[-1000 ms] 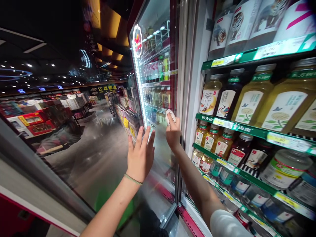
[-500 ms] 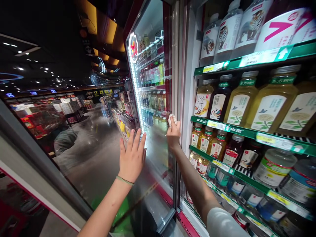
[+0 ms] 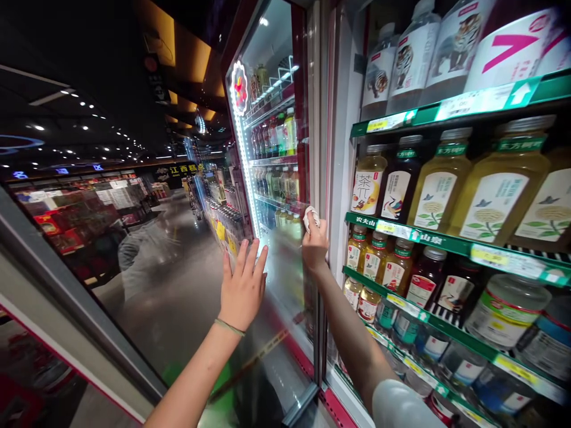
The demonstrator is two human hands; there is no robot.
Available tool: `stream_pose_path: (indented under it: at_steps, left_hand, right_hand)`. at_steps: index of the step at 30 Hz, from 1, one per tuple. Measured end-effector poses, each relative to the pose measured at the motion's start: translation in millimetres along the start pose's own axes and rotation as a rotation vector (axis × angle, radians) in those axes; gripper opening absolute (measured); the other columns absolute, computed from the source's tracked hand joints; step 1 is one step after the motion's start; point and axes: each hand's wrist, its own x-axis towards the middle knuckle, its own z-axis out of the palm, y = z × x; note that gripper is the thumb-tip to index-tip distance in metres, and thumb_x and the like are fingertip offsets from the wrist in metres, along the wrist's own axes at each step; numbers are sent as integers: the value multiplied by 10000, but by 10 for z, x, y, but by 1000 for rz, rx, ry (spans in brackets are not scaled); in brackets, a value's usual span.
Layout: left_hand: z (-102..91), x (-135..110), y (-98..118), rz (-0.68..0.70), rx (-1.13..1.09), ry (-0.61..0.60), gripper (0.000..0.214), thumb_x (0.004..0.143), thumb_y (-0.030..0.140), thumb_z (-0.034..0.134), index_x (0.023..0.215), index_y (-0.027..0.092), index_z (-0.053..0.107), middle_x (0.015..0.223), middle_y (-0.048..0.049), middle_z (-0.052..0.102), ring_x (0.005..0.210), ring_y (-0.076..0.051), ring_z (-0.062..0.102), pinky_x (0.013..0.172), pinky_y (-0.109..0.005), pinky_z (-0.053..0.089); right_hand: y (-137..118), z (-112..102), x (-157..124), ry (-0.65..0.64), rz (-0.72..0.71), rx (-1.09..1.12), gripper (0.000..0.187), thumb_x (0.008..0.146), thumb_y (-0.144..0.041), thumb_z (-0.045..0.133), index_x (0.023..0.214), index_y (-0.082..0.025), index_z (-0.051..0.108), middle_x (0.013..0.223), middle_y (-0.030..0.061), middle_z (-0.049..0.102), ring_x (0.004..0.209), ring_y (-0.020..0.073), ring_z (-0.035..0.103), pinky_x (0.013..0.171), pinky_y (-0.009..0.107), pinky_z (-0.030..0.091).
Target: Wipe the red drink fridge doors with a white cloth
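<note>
My left hand [image 3: 243,279], with a thin band at the wrist, lies flat with its fingers spread against the glass door [image 3: 187,333]. My right hand [image 3: 316,244] is closed around a crumpled white cloth [image 3: 311,217]. It presses the cloth near the door's hinge-side edge, by the metal frame [image 3: 316,148]. Part of the cloth is hidden behind the fingers. The glass is see-through and carries reflections, with a hazy patch to the right of my left hand.
To the right, green-edged shelves [image 3: 388,226] hold rows of bottled drinks [image 3: 435,190]. Through the glass stand another lit drinks cooler [image 3: 276,137] and a shop aisle with shelves of goods [image 3: 57,220]. The door's grey outer frame [image 3: 84,297] runs down the left.
My left hand has shifted slightly right and down on the glass. My right hand stays at nearly the same spot with the cloth. The view has moved a little.
</note>
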Motion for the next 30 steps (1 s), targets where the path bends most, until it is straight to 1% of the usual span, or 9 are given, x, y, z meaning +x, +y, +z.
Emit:
stream_pose_path:
  at_steps: [5, 11, 13, 16, 18, 21, 23, 26, 30]
  left_hand:
    - [125, -35, 77, 8, -6, 4, 676, 993, 280, 563, 1617, 263, 305, 1694, -34, 249, 1588, -270, 241, 1293, -537, -137]
    - [122, -90, 146, 21, -6, -4, 643, 994, 275, 562, 1601, 258, 352, 1690, -31, 268, 1573, -260, 287, 1299, -511, -138]
    - [120, -111, 180, 17, -13, -8, 614, 998, 284, 558, 1587, 263, 386, 1687, -25, 281, 1568, -261, 300, 1308, -514, -115]
    - [140, -146, 216, 20, -27, -19, 597, 1005, 292, 540, 1583, 267, 394, 1681, -33, 304, 1567, -264, 305, 1325, -524, -20]
    - [159, -172, 219, 27, -20, -21, 613, 1006, 290, 532, 1596, 265, 366, 1684, -43, 294, 1569, -272, 300, 1326, -530, 15]
    - [175, -206, 200, 19, 1, -15, 668, 1006, 290, 528, 1624, 249, 278, 1693, -56, 256, 1572, -282, 290, 1322, -535, 12]
    - [176, -219, 182, 14, -2, -19, 715, 1005, 289, 528, 1639, 249, 199, 1694, -65, 248, 1576, -284, 279, 1320, -541, 37]
    - [167, -228, 157, 16, -24, -38, 764, 998, 268, 525, 1642, 265, 114, 1693, -67, 246, 1581, -288, 263, 1314, -556, 72]
    - [152, -237, 127, 2, -34, -44, 763, 991, 255, 526, 1642, 268, 128, 1695, -65, 234, 1586, -292, 246, 1312, -564, 24]
  right_hand:
    - [44, 2, -83, -30, 15, -127, 646, 916, -87, 428, 1541, -234, 500, 1150, 139, 610, 722, 162, 612, 574, 249, 425]
    - [69, -54, -174, -72, 7, -166, 635, 927, -83, 411, 1533, -246, 509, 1202, 158, 630, 757, 179, 641, 601, 262, 448]
    - [75, -81, -187, -96, 24, -182, 631, 938, -96, 418, 1544, -252, 497, 1219, 161, 627, 754, 180, 643, 608, 265, 451]
    - [89, -90, -221, -130, -4, -191, 653, 927, -91, 432, 1551, -275, 490, 1200, 150, 633, 719, 172, 628, 585, 262, 431]
    - [118, -79, -246, -123, -22, -185, 660, 926, -83, 417, 1551, -281, 491, 1196, 147, 635, 710, 169, 618, 579, 262, 420]
    - [167, -60, -283, -92, -6, -179, 635, 939, -91, 382, 1544, -244, 499, 1198, 157, 630, 738, 176, 626, 586, 259, 427]
    - [172, -48, -306, -101, -13, -182, 628, 935, -100, 388, 1539, -230, 503, 1176, 157, 629, 742, 181, 634, 579, 256, 434]
    - [136, -23, -318, -130, -64, -170, 651, 914, -91, 428, 1542, -247, 497, 1181, 157, 625, 776, 191, 652, 598, 258, 461]
    - [98, 9, -323, -99, -27, -158, 651, 921, -74, 408, 1552, -221, 480, 1211, 172, 608, 828, 208, 669, 624, 268, 478]
